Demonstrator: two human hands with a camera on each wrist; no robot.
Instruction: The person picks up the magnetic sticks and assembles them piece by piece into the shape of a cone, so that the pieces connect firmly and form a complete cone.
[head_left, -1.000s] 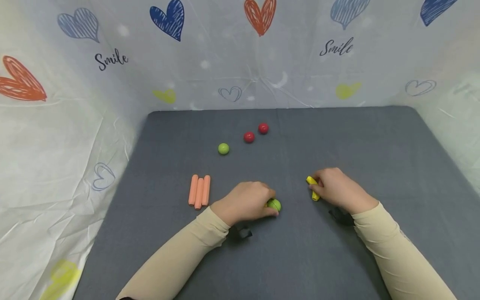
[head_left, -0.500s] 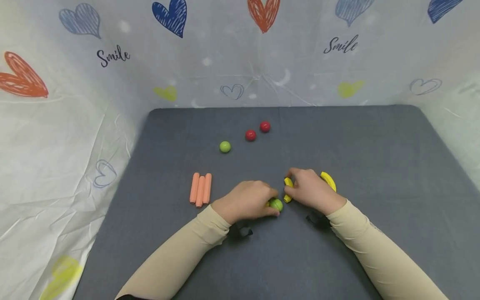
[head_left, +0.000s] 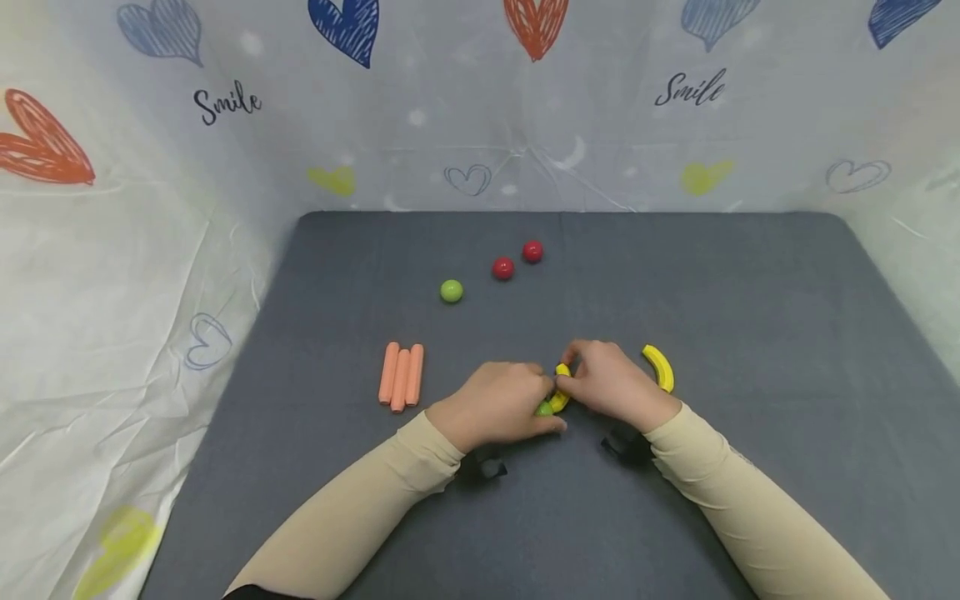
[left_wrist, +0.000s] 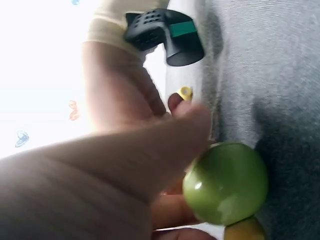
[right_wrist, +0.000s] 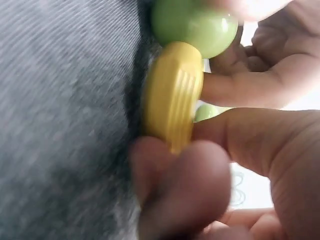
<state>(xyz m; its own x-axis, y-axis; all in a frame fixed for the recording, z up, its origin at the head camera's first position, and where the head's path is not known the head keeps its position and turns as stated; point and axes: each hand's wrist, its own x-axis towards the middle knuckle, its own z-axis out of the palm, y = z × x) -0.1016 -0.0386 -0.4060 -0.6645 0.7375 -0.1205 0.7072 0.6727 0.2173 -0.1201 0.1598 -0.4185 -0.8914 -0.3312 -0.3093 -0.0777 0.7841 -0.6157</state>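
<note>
In the head view my left hand (head_left: 498, 404) holds a glossy green ball (left_wrist: 225, 185) against the grey cloth, between thumb and fingers. A yellow piece (left_wrist: 245, 231) touches the ball's near side in the left wrist view; the rest of it is hidden. My right hand (head_left: 618, 383) pinches a small yellow toy banana (right_wrist: 172, 95) between thumb and fingers. One end of this banana meets the green ball in the right wrist view. Both hands are close together, with the left fingertips partly covering the ball.
A second yellow banana (head_left: 659, 367) lies just right of my right hand. Several salmon-coloured sticks (head_left: 401, 377) lie side by side at left. Farther back sit another green ball (head_left: 452, 291) and two red balls, one nearer (head_left: 503, 268) and one farther (head_left: 532, 252).
My right hand has moved left with the banana, bringing it against the ball at my left hand. The second banana has come out from behind the right hand. My left hand stays nearly in place.
</note>
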